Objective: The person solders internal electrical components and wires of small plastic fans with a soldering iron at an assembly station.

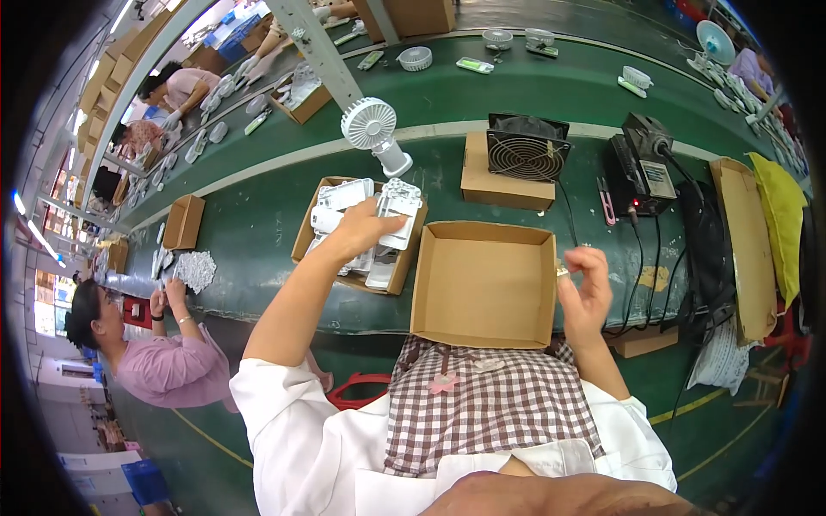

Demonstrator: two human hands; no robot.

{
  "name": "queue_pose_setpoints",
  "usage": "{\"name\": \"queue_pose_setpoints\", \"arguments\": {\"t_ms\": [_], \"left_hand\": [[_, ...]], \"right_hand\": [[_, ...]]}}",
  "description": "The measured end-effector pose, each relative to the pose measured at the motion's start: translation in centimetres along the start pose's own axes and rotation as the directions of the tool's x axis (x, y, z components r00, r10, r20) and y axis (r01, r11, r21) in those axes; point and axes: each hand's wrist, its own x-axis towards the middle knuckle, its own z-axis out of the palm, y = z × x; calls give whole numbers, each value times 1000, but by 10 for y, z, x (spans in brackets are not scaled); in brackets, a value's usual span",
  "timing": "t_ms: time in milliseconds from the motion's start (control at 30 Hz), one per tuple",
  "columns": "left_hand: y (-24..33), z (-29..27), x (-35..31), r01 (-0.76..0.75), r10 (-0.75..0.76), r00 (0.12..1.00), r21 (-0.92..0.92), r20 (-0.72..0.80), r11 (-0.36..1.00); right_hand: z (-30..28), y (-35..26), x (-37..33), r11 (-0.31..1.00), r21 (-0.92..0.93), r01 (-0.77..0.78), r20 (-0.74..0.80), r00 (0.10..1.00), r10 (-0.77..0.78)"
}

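Observation:
A small cardboard box [401, 279] left of centre is filled with white plastic casings [340, 196]. My left hand [366, 230] reaches over it, thumb and fingers closed on a white plastic casing [401, 205] at the box's far right corner. By the right wall of the open cardboard tray [483, 284] in front of me, my right hand [587, 288] has its fingers curled in a pinch. A tiny pale bit shows at the fingertips, too small to name. Just beyond the casings stands an upright white handheld fan [372, 129].
A black square fan [527, 148] rests on a cardboard box [482, 185]. To its right are pink-handled tweezers [607, 202] and a black soldering station [641, 172] with cables. Past them lies a yellow cushion-like thing [774, 224]. A co-worker [168, 357] sits at left; a green conveyor [447, 82] runs behind.

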Motion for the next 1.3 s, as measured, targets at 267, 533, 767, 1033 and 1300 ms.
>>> {"name": "queue_pose_setpoints", "arguments": {"t_ms": [267, 533, 767, 1033, 1300], "left_hand": [[28, 19, -12, -24, 109, 986, 539, -126, 842], [31, 16, -14, -18, 94, 987, 498, -128, 867], [29, 22, -16, -10, 99, 982, 480, -160, 877], [26, 19, -18, -3, 90, 981, 455, -171, 890], [24, 18, -26, -66, 129, 966, 274, -222, 959]], "right_hand": [[20, -129, 36, 285, 929, -235, 356, 777, -519], [35, -180, 45, 330, 870, -366, 480, 781, -399], [44, -151, 49, 241, 774, -586, 593, 535, -602], [46, -154, 50, 297, 778, -554, 602, 519, -607], [44, -150, 51, 231, 808, -543, 552, 557, -621]]}}
